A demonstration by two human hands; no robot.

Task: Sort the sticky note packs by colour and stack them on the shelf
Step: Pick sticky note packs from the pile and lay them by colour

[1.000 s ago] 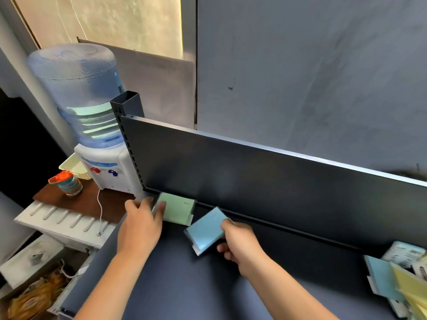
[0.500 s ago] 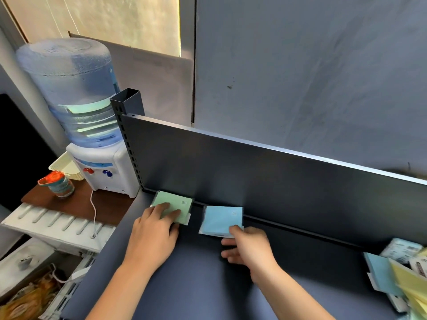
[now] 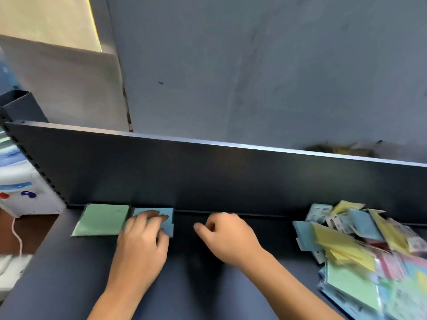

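head view | left hand [image 3: 141,245] fingers flat, pressing blue pack [image 3: 167,218] just right of green pack [image 3: 102,219] | right hand [image 3: 227,236] loosely curled, empty | square blue against green, edges flush

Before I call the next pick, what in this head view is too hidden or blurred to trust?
- Blue pack: the left hand covers most of it, so I cannot tell whether it is one pack or several.
- Unsorted pile: motion-blurred and cut by the right and bottom edges; no count possible.
- Right hand: the fingers curl under, and whether they hold anything is hidden.
- Green pack: label print is too blurred to read.
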